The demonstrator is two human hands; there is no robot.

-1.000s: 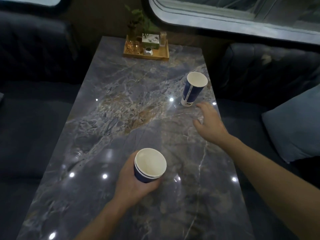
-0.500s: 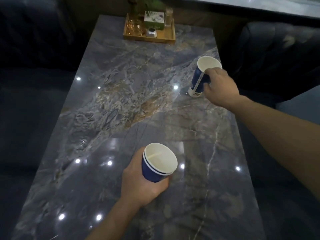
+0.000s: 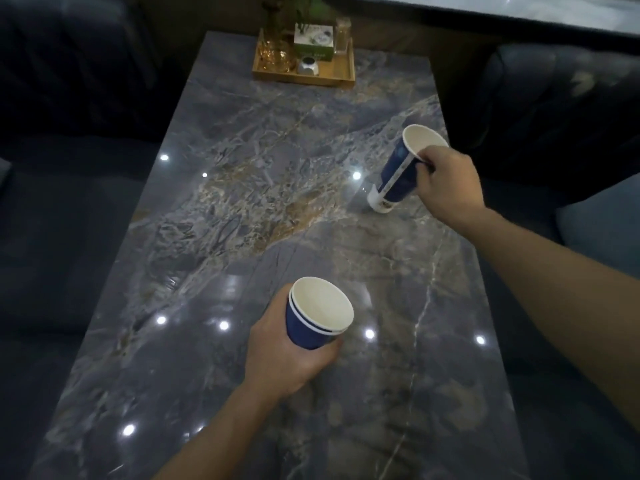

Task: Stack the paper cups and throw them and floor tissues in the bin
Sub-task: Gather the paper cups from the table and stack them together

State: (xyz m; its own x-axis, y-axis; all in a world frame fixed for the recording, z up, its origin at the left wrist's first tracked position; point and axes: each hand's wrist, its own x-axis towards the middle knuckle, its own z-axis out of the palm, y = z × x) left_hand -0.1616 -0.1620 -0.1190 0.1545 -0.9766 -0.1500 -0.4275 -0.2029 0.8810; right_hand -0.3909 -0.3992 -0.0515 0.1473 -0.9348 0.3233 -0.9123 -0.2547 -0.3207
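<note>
Since a second ago the right hand point(image 3: 446, 183) has crossed from bare marble to the far cup point(image 3: 401, 174) and closed on it; that cup, upright before, now tips toward the left with its base near or on the worktop point(image 3: 242, 209), close to the right edge.

Head view, the only one: the left hand point(image 3: 287, 355) holds the stack point(image 3: 317, 313), two nested cups by the double rim, low over the near middle of the worktop, mouth tilted up and to the right. Its grip wraps the stack's wall from the left and below. The right grip is a pinch high on the far cup, fingers curled at the rim and over the side, arm stretched well out from the right. A tray point(image 3: 304, 76) of small things sits at the far end, well apart from both. No bin or floor tissues show.

Risk, as I judge it: the rim pinch on thin paper could buckle the mouth, and then the cup would jam instead of sliding into the stack. If liquid remains inside, which I cannot tell, the tilt would spill it.
</note>
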